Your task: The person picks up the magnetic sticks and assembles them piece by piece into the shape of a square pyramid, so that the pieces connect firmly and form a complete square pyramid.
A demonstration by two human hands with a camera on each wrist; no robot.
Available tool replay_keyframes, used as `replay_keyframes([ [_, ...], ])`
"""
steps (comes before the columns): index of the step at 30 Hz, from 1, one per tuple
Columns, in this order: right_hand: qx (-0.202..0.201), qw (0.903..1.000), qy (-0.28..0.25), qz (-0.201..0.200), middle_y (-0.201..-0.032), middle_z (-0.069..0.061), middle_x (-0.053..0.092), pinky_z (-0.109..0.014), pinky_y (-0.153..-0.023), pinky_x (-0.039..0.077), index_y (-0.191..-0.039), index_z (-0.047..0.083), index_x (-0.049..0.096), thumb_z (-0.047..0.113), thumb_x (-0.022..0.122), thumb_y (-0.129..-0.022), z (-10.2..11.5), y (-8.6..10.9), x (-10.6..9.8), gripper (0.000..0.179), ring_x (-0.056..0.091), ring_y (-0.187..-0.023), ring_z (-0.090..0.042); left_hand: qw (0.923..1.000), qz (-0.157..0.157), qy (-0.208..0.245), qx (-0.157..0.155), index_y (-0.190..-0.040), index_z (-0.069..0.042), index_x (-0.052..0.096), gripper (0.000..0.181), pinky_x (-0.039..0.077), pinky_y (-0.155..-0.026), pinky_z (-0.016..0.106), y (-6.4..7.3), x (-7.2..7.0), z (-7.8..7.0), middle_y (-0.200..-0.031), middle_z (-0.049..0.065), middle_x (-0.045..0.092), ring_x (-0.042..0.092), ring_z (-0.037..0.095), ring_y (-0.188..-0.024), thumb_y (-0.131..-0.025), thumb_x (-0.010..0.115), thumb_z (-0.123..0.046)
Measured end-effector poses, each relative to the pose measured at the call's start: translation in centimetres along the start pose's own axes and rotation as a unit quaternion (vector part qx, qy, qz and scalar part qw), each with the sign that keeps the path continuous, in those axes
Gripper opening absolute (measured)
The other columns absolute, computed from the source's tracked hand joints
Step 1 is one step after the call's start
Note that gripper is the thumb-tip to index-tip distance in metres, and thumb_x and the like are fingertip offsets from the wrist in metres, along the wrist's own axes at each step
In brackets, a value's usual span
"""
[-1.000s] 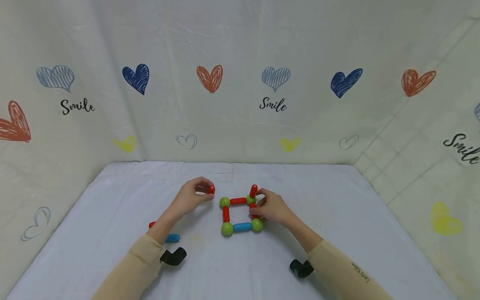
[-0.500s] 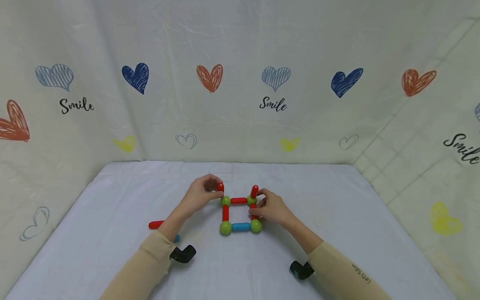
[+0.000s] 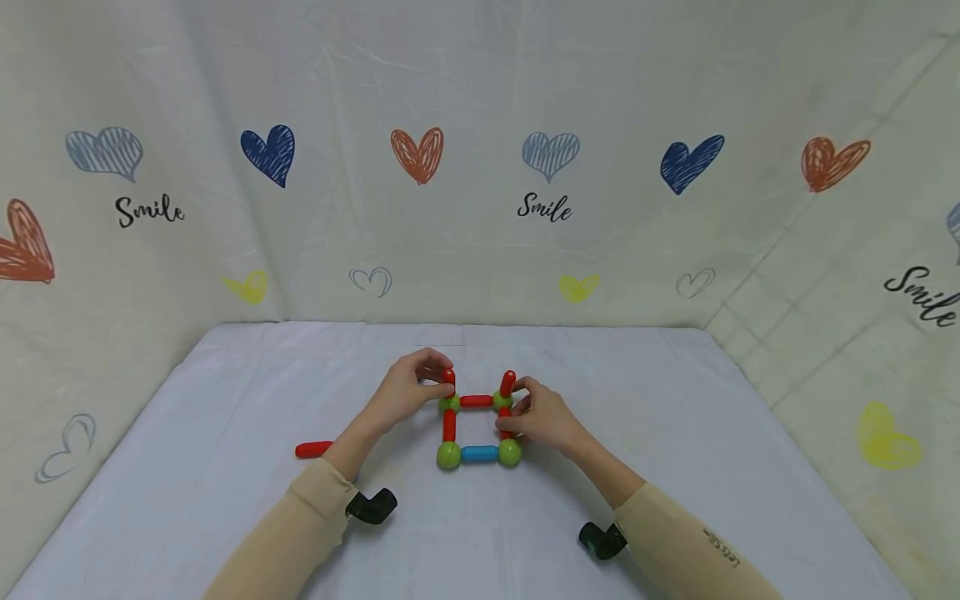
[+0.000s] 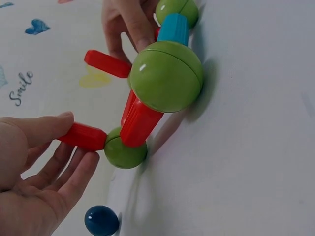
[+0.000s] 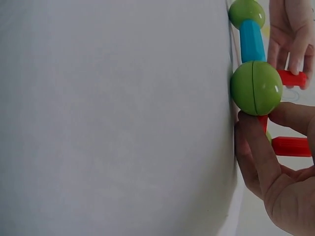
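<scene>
A square frame of green balls and rods lies on the white cloth. Its near side is a blue rod (image 3: 480, 454) between two green balls (image 3: 448, 455); the other sides are red rods (image 3: 476, 402). My left hand (image 3: 405, 389) pinches a red rod (image 4: 84, 136) between thumb and fingers; in the left wrist view its lower end meets the far-left green ball (image 4: 126, 148). My right hand (image 3: 547, 415) grips the frame's right-side red rod (image 3: 506, 423), partly hidden by the fingers. A second red rod (image 3: 507, 383) stands up from the far-right green ball (image 3: 502, 400).
A loose red rod (image 3: 312, 450) lies to the left, partly behind my left forearm. A dark blue ball (image 4: 102, 220) rests on the cloth in the left wrist view. Black wrist cameras (image 3: 372, 506) stick out from both sleeves. A heart-printed backdrop (image 3: 480, 233) rises behind the table.
My left hand has moved right with its red rod, bringing it upright onto the far-left green ball. My right hand stays on the frame. The loose blue rod is now hidden behind my left arm.
</scene>
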State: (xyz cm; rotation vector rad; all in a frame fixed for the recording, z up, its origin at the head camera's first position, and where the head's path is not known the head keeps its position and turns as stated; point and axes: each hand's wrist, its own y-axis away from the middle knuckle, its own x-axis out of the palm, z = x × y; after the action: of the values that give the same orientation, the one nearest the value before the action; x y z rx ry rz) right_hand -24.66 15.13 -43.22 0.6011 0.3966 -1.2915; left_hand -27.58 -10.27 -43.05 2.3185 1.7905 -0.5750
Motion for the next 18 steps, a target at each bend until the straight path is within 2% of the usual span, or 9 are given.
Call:
replay_keyframes([
  [3, -0.005, 1.0, 0.001, 0.004, -0.09, -0.008, 0.064, -0.032, -0.069, 0.059, -0.132, 0.004, 0.052, 0.02, 0.082, -0.089, 0.0, 0.0, -0.1, 0.054, 0.064, -0.075, -0.019, 1.0, 0.002, 0.0, 0.002, -0.119, -0.012, 0.066, 0.032, 0.056, -0.092, 0.038, 0.0, 0.0, 0.0, -0.11, 0.001, 0.068, 0.066, 0.021, -0.105, -0.091, 0.079, -0.008],
  [9, -0.015, 0.9996, 0.019, 0.012, -0.098, -0.01, 0.064, -0.034, -0.07, 0.06, -0.152, 0.003, 0.043, 0.023, 0.073, -0.096, 0.2, -0.1, -0.4, 0.066, 0.067, -0.075, -0.019, 0.9999, 0.004, -0.006, 0.008, -0.123, -0.007, 0.064, 0.036, 0.056, -0.093, 0.039, 0.2, -0.4, 0.3, -0.111, 0.002, 0.069, 0.066, 0.021, -0.105, -0.091, 0.08, -0.009],
  [18, -0.029, 0.9986, 0.043, -0.001, -0.097, -0.01, 0.066, -0.034, -0.07, 0.06, -0.139, 0.004, 0.06, 0.02, 0.071, -0.098, -0.1, -1.0, -0.7, 0.046, 0.067, -0.072, -0.018, 0.9996, 0.011, -0.023, 0.01, -0.128, -0.004, 0.061, 0.04, 0.056, -0.091, 0.037, 0.7, -1.7, 1.2, -0.118, 0.016, 0.067, 0.065, 0.022, -0.102, -0.092, 0.078, -0.009],
])
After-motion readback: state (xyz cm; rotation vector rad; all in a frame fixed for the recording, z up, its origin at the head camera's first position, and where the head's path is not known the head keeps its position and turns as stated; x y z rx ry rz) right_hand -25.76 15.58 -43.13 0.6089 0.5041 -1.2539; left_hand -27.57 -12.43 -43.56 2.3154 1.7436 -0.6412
